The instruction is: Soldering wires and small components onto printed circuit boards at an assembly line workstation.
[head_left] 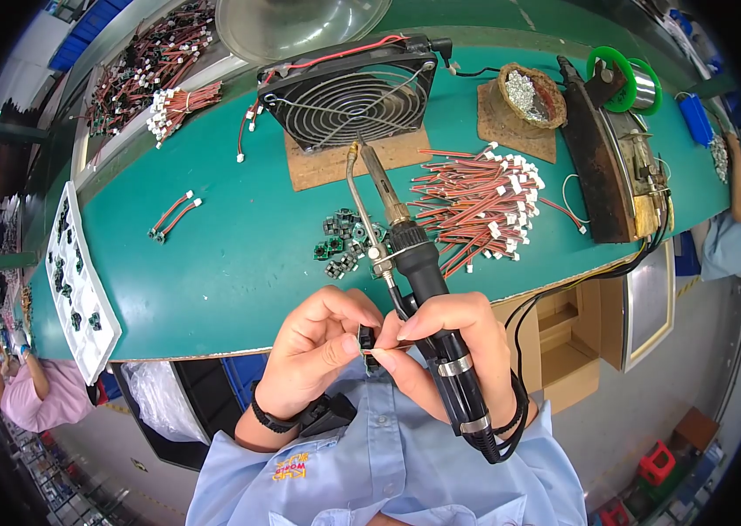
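Near the table's front edge, my left hand pinches a small dark component between thumb and fingers. My right hand is closed around a black soldering iron with a thin metal feed tube clamped alongside it; the iron points away from me. The fingertips of that hand also meet at the component, and what they pinch there is too small to make out. Past my hands lies a loose group of small black and green components. A pile of red-and-black wires with white connectors spreads to its right.
A black fan stands at the back on a brown board. On the right are a solder spool, a bowl of silvery bits and a dark iron stand. A white tray sits left, near two wired pieces.
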The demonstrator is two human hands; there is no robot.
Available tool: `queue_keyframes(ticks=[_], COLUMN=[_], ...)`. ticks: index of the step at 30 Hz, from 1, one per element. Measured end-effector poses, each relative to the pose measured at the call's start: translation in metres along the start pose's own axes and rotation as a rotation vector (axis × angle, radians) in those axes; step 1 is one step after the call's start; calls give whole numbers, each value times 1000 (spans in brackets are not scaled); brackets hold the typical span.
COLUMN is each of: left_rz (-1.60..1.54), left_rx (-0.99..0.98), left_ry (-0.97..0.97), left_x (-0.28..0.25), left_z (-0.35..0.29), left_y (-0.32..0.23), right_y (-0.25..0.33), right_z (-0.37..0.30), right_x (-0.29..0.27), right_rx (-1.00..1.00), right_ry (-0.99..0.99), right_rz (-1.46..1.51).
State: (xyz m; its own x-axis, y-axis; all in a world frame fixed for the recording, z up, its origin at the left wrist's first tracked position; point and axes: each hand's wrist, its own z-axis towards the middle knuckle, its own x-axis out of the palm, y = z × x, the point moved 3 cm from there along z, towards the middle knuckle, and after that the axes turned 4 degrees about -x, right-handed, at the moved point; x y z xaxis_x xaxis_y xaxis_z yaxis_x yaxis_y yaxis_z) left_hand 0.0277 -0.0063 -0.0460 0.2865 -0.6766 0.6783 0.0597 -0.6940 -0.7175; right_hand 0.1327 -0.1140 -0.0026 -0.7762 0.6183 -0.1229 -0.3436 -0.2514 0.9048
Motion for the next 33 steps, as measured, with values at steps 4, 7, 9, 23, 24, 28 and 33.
queue_keyframes(ticks=[4,7,9,23,24,28,33], left_rz=[25,49,57,108,124,173,243], left_rx=[18,24,21,39,52,90,133], left_ry=[19,33,36,45,41,12,-39], left_x=[0,0,-1,0,1,6,6], left_z=[1,1,0,-1,-1,2,7], left_y=[-2,-3,-3,-11,-11,-12,-12], right_y=[-2,-1,1,-6,-6,-5,-9], right_z=[1,1,3,2,2,2,2], right_x=[0,-1,-2,-6,-6,-9,-9], right_rx=[21,28,22,84,83,82,34], right_ry=[18,11,17,79,81,50,-28], right_rz=[31,51,37,92,92,14,-153])
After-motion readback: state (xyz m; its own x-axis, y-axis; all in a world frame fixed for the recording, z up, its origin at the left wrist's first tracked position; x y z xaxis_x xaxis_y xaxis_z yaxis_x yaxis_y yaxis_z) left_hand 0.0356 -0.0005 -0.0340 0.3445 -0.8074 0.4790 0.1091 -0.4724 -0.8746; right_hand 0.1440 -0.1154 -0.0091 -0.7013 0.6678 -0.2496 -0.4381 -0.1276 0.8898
